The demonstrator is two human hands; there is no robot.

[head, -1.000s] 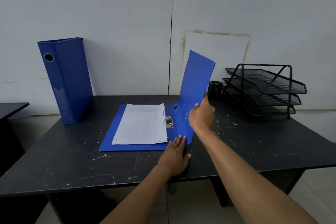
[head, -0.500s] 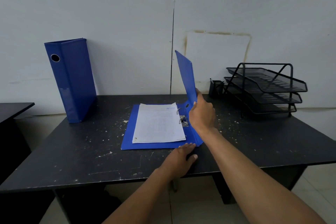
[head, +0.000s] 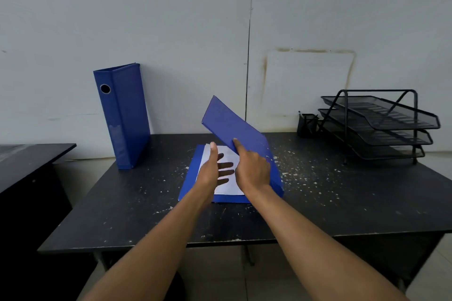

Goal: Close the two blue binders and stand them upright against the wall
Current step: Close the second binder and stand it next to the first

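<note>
One blue binder [head: 123,115] stands shut and upright at the table's back left, leaning against the white wall. The second blue binder [head: 190,178] lies open in the middle of the black table [head: 342,198] with white paper [head: 230,186] in it. Its front cover [head: 232,127] tilts leftward over the paper, half shut. My right hand [head: 252,168] presses on that cover from above, fingers on its outer face. My left hand [head: 211,171] hovers open over the paper with fingers spread, holding nothing.
A black three-tier mesh tray [head: 381,124] stands at the back right beside a small black pen cup [head: 307,124]. Another dark desk [head: 29,161] sits to the left. White flecks cover the tabletop.
The cover has swung from upright past vertical and now tilts left over the paper. My left hand has left the table's front edge and moved up over the paper.
</note>
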